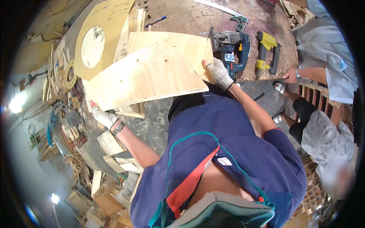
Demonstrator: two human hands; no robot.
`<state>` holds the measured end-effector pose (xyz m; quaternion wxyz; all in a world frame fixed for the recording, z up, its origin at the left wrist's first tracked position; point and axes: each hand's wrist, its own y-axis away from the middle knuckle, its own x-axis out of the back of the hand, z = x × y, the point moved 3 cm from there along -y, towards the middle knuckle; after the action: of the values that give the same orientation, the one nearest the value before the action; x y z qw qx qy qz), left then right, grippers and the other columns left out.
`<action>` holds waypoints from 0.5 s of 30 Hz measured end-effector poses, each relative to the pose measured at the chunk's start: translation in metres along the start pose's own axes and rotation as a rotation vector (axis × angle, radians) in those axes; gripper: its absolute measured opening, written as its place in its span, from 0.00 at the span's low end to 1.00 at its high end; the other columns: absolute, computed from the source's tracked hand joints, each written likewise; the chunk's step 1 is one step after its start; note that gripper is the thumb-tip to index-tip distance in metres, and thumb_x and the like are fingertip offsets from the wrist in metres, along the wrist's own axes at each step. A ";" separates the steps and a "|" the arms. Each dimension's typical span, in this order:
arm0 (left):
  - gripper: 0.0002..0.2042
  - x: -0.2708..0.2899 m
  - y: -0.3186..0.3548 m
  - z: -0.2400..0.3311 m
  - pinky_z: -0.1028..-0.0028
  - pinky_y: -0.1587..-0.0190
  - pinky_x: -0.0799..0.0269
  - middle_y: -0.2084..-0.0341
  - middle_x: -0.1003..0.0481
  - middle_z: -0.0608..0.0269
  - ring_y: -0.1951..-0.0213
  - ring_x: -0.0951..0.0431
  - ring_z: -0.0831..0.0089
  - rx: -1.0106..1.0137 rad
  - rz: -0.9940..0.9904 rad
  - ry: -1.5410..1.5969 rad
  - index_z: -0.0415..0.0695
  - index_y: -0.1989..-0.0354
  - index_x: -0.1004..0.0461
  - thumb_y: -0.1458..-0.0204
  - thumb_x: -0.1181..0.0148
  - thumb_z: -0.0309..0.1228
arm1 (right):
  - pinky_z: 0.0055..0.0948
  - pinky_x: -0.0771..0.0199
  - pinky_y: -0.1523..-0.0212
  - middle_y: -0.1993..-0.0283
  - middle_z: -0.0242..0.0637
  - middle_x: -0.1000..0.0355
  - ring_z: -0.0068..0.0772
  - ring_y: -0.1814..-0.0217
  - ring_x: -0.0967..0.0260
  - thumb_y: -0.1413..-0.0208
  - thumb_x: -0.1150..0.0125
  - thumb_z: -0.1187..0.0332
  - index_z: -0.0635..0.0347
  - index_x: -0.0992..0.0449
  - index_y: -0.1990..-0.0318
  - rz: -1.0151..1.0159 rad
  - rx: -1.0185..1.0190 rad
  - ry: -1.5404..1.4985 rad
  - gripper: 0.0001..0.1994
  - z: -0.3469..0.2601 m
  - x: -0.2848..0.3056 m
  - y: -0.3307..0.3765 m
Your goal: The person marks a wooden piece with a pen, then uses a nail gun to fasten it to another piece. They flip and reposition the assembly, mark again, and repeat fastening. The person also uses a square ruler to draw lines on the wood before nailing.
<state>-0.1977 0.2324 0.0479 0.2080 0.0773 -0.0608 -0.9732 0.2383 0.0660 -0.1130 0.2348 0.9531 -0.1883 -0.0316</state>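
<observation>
My left hand [103, 116], in a pale knitted glove with bare fingertips, is closed on the near left corner of a plywood panel [140, 76]. This angular panel has several small dark marks and a rough near edge, and lies across a second plywood panel [186, 47]. My right hand [220, 74], gloved the same way, pinches the second panel's right edge, its thumb on top and its other fingers partly hidden. Just beyond the right hand, a dark blue jigsaw [232, 51] rests on the worn wooden table [182, 17].
A yellow-and-black nail gun [266, 53] lies right of the jigsaw. A template with an oval hole [110, 26], a blue pen [155, 22] and a metal square [239, 22] lie farther off. A co-worker's hand [291, 75] touches the table's right edge. Wood scraps [110, 142] lie below left.
</observation>
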 end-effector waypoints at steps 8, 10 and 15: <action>0.29 0.087 0.100 0.073 0.61 0.45 0.22 0.46 0.22 0.53 0.47 0.20 0.62 -0.135 0.199 -0.090 0.36 0.38 0.31 0.36 0.46 0.50 | 0.28 0.29 0.72 0.69 0.32 0.24 0.22 0.73 0.30 0.35 0.37 0.56 0.65 0.22 0.53 -0.101 -0.060 -0.064 0.18 0.004 0.012 -0.008; 0.29 0.103 0.125 0.087 0.61 0.44 0.22 0.45 0.23 0.52 0.47 0.20 0.62 -0.112 0.300 -0.089 0.36 0.37 0.32 0.36 0.47 0.49 | 0.28 0.28 0.71 0.66 0.34 0.22 0.22 0.72 0.30 0.35 0.38 0.57 0.66 0.22 0.50 -0.100 -0.122 -0.098 0.18 0.008 0.010 -0.009; 0.29 0.130 0.160 0.099 0.62 0.45 0.22 0.43 0.24 0.50 0.48 0.19 0.61 -0.064 0.335 -0.033 0.33 0.37 0.33 0.34 0.49 0.47 | 0.41 0.22 0.52 0.53 0.54 0.22 0.52 0.51 0.21 0.44 0.33 0.54 0.63 0.34 0.36 0.059 0.327 0.506 0.33 -0.039 0.024 0.009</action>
<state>-0.2693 0.0416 0.1530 0.3687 0.0432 -0.0453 -0.9274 0.2631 0.0663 -0.0734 0.1184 0.9500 -0.1543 0.2443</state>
